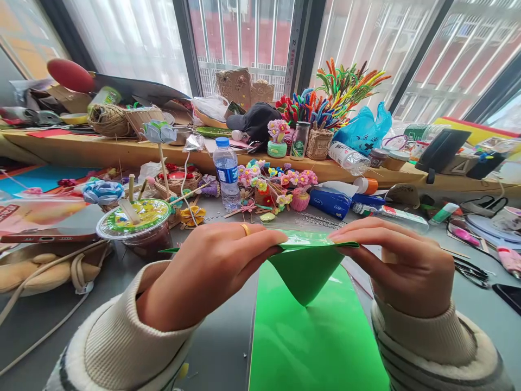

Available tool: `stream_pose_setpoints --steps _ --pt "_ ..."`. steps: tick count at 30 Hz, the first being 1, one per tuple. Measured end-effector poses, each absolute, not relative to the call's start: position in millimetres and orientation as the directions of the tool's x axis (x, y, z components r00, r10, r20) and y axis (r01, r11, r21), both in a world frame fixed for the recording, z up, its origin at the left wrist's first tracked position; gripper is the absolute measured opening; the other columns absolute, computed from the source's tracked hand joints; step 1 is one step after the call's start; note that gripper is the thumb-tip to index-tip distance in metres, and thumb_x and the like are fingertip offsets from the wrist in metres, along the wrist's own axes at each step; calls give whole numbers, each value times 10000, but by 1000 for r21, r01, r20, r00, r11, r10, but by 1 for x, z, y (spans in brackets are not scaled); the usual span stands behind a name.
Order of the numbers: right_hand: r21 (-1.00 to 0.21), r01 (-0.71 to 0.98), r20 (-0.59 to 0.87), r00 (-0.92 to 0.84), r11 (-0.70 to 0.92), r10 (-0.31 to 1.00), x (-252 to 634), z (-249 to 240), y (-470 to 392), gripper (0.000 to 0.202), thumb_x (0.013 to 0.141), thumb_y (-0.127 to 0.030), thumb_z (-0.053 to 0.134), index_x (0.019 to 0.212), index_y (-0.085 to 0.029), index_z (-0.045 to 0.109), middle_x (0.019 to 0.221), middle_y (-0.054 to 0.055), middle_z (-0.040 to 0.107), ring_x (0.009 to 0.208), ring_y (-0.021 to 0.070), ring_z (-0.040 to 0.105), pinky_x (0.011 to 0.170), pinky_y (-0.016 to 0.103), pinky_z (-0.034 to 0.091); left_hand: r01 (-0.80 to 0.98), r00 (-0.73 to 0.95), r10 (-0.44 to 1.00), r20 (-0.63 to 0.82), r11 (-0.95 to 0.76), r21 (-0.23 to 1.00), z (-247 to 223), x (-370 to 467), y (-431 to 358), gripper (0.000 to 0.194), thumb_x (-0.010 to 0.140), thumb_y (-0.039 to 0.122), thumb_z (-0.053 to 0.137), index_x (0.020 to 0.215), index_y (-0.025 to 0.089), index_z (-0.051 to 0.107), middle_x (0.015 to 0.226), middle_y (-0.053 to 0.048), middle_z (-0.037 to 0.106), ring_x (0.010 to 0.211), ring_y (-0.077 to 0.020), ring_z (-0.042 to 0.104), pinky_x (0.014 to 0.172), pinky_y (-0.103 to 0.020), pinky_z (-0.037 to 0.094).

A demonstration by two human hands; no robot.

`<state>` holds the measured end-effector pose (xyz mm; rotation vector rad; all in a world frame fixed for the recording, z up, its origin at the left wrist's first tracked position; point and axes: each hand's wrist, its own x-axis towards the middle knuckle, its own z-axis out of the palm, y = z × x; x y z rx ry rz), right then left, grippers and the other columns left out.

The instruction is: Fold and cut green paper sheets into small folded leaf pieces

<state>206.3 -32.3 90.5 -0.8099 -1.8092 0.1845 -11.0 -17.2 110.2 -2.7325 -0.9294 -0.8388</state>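
Between both hands is a folded piece of green paper (307, 277), raised above the table with a pointed corner hanging down. My left hand (211, 266), with a ring on one finger, pinches the fold's left end between thumb and fingers. The right end is pinched the same way by my right hand (402, 260). A bright green glossy sheet (309, 347) lies flat on the table below the folded piece. Past my left hand, a thin green tip pokes out, and I cannot tell whether it belongs to the held paper.
Left of my hands stand a lidded plastic cup (134, 222) and a phone (52, 238). A water bottle (227, 176), crocheted flowers (280, 182) and a blue tissue pack (331, 201) line the back. Black scissors (470, 271) and a pink glue gun (508, 260) lie right. Behind runs a cluttered wooden ledge (175, 157).
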Motion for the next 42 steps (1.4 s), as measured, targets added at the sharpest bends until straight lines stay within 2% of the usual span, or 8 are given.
stream_pose_setpoints --steps 8,17,26,34,42 --pt "-493 367 736 -307 789 603 207 93 -34 240 614 -24 577 790 -182 619 738 28 621 697 160 570 622 283 476 532 680 444 583 -846 24 112 -13 -17 185 775 212 415 869 178 571 733 -12 629 606 -88 565 598 -178 437" --pt "-424 378 729 -397 823 558 191 95 -39 215 655 -54 548 817 -183 606 746 38 620 700 136 564 625 252 475 458 634 344 692 -888 22 104 6 -30 158 742 153 468 880 153 545 715 -12 605 639 -91 549 586 -188 422" --pt "-443 315 664 -515 840 543 197 99 -38 201 675 -96 555 859 -161 601 776 59 610 728 141 560 620 244 476 493 629 313 712 -869 -53 104 6 -38 197 787 164 374 857 148 557 650 -21 589 635 -105 542 582 -214 427" --pt "-479 297 670 -485 826 563 196 97 -36 201 665 -101 565 845 -180 607 763 51 609 710 147 562 604 248 477 519 609 366 703 -855 -5 106 10 -41 139 747 162 453 821 147 569 616 -5 584 587 -93 538 543 -193 415" --pt "-491 356 688 -401 795 605 193 94 -39 152 678 -156 562 815 -202 612 748 37 619 702 148 570 620 256 475 530 595 364 717 -848 -8 106 11 -42 147 759 164 428 797 154 569 636 -7 594 596 -83 547 566 -185 424"
